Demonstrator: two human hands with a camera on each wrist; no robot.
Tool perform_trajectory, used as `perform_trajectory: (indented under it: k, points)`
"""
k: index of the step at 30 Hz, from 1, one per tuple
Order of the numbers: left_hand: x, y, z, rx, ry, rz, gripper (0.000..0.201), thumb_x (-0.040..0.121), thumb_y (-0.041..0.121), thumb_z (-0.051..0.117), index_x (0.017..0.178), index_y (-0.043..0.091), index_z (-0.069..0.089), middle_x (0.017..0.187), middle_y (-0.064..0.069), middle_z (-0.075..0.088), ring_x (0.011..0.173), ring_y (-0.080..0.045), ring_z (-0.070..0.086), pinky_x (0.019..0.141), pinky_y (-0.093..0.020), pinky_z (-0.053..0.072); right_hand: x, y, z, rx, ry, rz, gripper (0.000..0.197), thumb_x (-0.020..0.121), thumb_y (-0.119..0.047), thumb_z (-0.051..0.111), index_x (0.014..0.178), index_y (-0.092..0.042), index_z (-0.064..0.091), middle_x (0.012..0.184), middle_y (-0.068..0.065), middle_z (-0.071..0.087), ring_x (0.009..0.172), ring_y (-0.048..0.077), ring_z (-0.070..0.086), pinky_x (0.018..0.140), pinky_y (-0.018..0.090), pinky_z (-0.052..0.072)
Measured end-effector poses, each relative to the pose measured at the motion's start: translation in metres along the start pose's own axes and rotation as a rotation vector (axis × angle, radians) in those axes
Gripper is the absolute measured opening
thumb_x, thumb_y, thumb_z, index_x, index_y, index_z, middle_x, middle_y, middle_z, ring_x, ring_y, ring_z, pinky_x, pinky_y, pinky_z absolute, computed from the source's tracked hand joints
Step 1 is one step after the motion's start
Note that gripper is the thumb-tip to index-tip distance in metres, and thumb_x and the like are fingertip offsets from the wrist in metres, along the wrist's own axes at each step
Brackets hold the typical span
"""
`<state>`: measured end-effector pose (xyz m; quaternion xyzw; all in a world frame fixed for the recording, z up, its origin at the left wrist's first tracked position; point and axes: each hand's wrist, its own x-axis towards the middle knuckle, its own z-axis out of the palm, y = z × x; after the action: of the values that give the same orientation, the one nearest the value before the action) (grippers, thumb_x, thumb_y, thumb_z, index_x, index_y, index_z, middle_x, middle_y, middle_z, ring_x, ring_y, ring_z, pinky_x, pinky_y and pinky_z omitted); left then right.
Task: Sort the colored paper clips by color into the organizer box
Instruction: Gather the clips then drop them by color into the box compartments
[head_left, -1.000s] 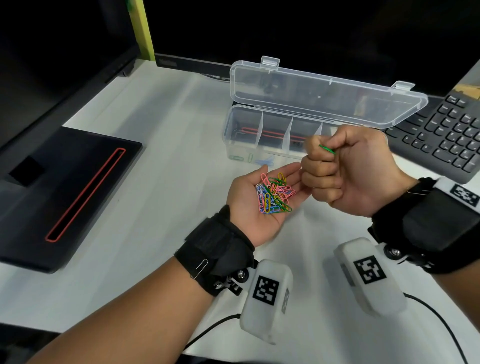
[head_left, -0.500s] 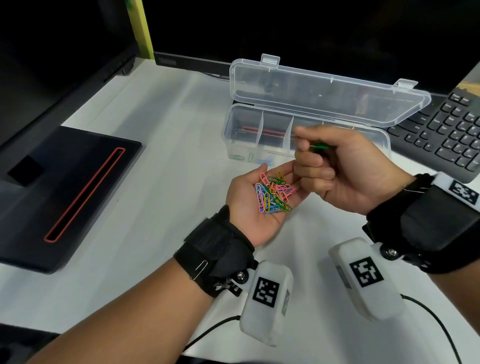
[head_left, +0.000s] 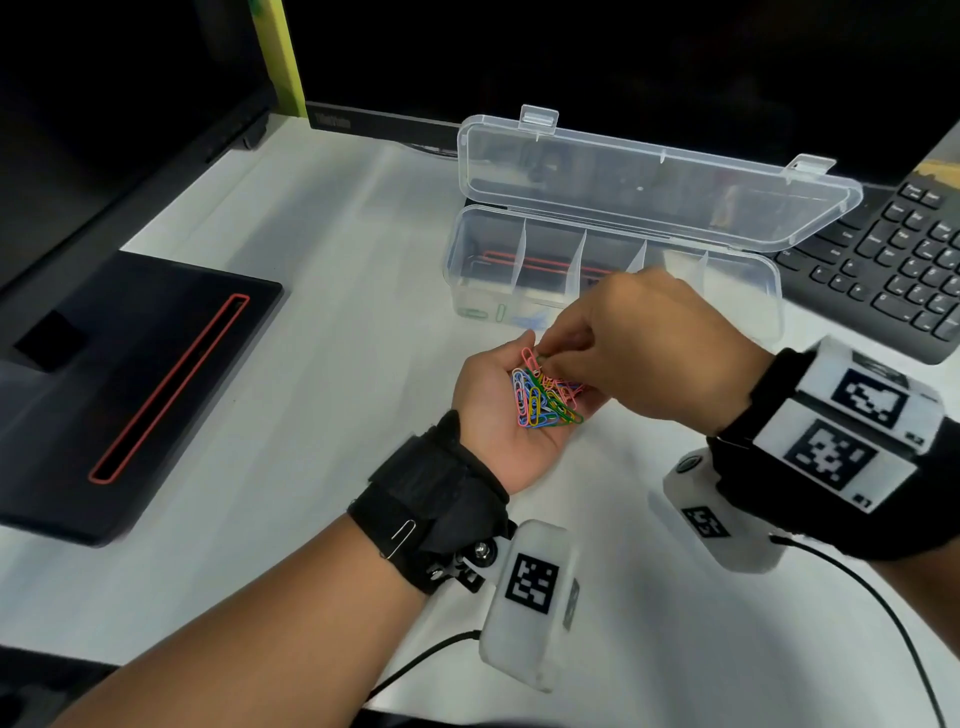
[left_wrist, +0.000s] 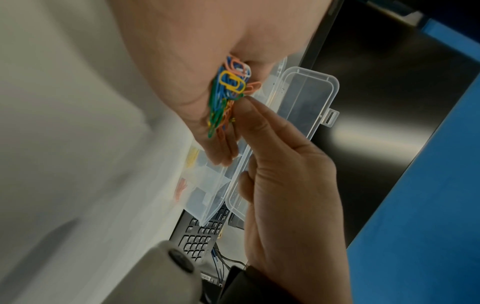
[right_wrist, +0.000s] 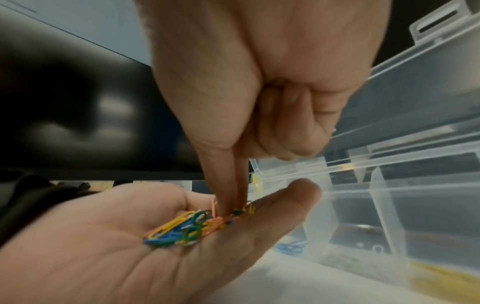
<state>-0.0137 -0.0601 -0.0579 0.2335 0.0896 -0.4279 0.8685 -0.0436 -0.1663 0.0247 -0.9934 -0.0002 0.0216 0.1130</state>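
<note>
One white desk (head_left: 322, 332), dark monitors (head_left: 623, 62).

Both forearms are bare. The left hand (head_left: 501, 415) wears a black fabric wrist strap (head_left: 431, 499) with a silver paper clip (head_left: 402, 535) hooked onto its edge. A metal screw and black bracket join the strap to a white camera housing (head_left: 530, 603) bearing a black-and-white square marker, with a black cable (head_left: 415, 665) trailing from it. The right hand (head_left: 654, 353) wears a similar black strap (head_left: 748, 410) with white marker plates (head_left: 852, 431), a white housing (head_left: 722, 519) and a black cable (head_left: 872, 597).
</note>
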Motion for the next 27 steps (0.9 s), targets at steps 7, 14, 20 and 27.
perform_trajectory:
  k: [7,14,20,27]
  points:
    - [0.001,0.0,0.0,0.002,0.03,0.005,0.047,0.101,0.021,0.031,0.073,0.005,0.065,0.064,-0.01,0.066,0.054,-0.021,0.066,0.052,-0.026,0.055,0.001,0.001,0.011,-0.013,0.073,-0.008,0.014,0.088,-0.028,0.056,0.088,-0.025,0.07,0.081,-0.003,0.07,0.079,0.023,0.063,0.075,0.036,0.051]
    - [0.002,0.001,0.001,-0.04,-0.005,0.021,0.05,0.1,0.026,0.028,0.099,-0.008,0.065,0.095,-0.024,0.07,0.081,-0.032,0.072,0.082,-0.044,0.055,-0.001,0.011,0.0,0.902,0.092,0.273,0.025,0.09,-0.014,0.048,0.066,-0.017,0.048,0.051,-0.009,0.047,0.045,0.011,0.041,0.042,0.024,0.035]
    - [0.0,0.004,0.001,-0.035,0.014,0.067,0.046,0.102,0.026,0.028,0.106,-0.005,0.061,0.097,-0.021,0.071,0.088,-0.028,0.069,0.076,-0.035,0.058,-0.016,0.019,-0.001,1.719,-0.102,0.448,0.006,0.065,-0.02,0.034,0.06,-0.018,0.032,0.06,-0.002,0.017,0.051,0.014,0.009,0.043,0.022,0.007]
    - [0.001,0.004,-0.001,-0.097,0.006,0.147,0.047,0.102,0.025,0.027,0.111,-0.009,0.059,0.106,-0.026,0.068,0.089,-0.034,0.071,0.086,-0.042,0.055,-0.019,0.017,0.007,1.335,0.004,0.512,0.048,0.095,-0.041,0.049,0.055,-0.017,0.039,0.052,-0.003,0.023,0.046,0.014,0.013,0.042,0.022,0.011]
